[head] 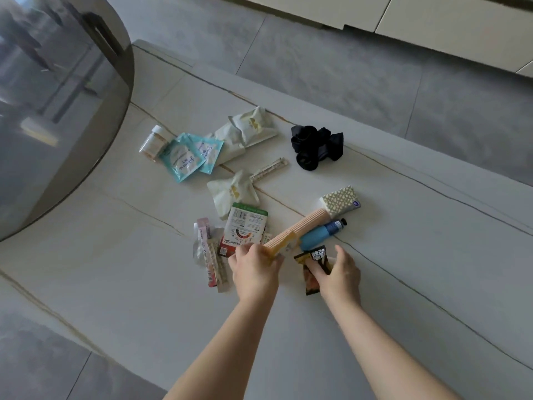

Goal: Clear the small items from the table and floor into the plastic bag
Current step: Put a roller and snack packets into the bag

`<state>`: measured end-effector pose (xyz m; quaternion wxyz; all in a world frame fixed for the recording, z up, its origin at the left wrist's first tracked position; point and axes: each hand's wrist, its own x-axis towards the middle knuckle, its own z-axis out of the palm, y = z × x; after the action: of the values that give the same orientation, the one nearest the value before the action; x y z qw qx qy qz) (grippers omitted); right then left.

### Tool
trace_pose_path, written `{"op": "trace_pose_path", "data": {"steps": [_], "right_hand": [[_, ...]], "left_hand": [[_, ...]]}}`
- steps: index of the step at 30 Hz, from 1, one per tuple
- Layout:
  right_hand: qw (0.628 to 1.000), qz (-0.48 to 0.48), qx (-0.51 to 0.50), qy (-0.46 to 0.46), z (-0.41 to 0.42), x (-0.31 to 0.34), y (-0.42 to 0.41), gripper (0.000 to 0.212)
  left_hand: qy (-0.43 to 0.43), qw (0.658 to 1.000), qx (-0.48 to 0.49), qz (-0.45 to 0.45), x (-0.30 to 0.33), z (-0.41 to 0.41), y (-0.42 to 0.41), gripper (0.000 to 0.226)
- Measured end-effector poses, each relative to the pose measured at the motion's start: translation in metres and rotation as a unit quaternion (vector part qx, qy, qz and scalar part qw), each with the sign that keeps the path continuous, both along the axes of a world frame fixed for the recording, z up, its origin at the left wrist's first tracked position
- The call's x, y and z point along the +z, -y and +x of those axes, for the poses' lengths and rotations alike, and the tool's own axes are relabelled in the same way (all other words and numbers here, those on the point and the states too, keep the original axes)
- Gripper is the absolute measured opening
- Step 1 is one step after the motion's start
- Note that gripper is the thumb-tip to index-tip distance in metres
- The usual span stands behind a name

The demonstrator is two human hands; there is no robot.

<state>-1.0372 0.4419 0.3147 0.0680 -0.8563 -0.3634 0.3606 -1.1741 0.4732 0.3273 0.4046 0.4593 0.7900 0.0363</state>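
Both hands work on the table (121, 272): left hand (253, 269) grips a ribbed stick (297, 229) pointing far-right; right hand (339, 272) pinches a dark packet (313, 272), its long axis running near-far.

The near half of the tabletop (144, 284) lies bare on both sides of the two forearms, giving open passage from the near edge. Ahead, a loose scatter blocks the middle: pink sachets (209, 255) to the left, a green-topped packet (245, 226) just beyond, a blue tube (323, 232) and patterned tissue pack (340, 202) to the right. Farther off sit white pouches (248, 131), teal sachets (187, 157) and a black scrunchie (315, 145), with bare gaps between. A dark curved glass panel (57, 111) walls off the far left.
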Motion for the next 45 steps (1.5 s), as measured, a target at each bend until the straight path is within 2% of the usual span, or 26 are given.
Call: {"op": "trace_pose_path", "data": {"steps": [4,7,10,13,16,24,30,37,42,45], "right_hand": [[0.999,-0.026,-0.014,0.011,0.0,-0.004,0.001,0.075],[0.996,-0.047,-0.075,-0.017,-0.002,-0.005,-0.002,0.077],[0.989,-0.061,-0.125,-0.048,-0.001,-0.005,-0.006,0.071],[0.986,-0.074,-0.135,-0.068,-0.004,0.0,-0.004,0.073],[0.983,-0.059,-0.142,-0.098,-0.009,0.007,0.004,0.069],[0.977,-0.022,-0.157,-0.143,0.005,0.0,0.017,0.053],[0.959,0.002,-0.19,-0.211,0.019,0.015,0.026,0.048],[0.96,0.031,-0.18,-0.211,0.033,0.009,0.033,0.047],[0.952,0.043,-0.195,-0.233,0.043,0.002,0.045,0.048],[0.939,0.052,-0.214,-0.264,0.046,0.021,0.053,0.047]], "left_hand": [[-0.012,1.0,0.023,-0.009,-0.011,0.008,-0.014,0.035],[-0.015,0.999,0.039,0.0,-0.016,0.01,-0.013,0.037],[-0.039,0.999,0.012,-0.001,-0.017,0.011,-0.009,0.045],[-0.071,0.997,-0.028,-0.029,-0.015,0.011,-0.004,0.038],[-0.082,0.995,-0.036,-0.041,-0.012,0.011,0.002,0.036],[-0.032,0.999,0.022,-0.022,-0.024,0.024,0.018,0.039],[-0.056,0.998,0.007,-0.03,-0.007,0.018,0.021,0.026],[-0.038,0.997,0.001,-0.06,-0.025,0.025,0.034,0.04],[0.051,0.997,0.048,-0.034,-0.033,0.028,0.046,0.023],[0.153,0.978,0.137,-0.037,-0.016,0.027,0.055,0.016]]}}
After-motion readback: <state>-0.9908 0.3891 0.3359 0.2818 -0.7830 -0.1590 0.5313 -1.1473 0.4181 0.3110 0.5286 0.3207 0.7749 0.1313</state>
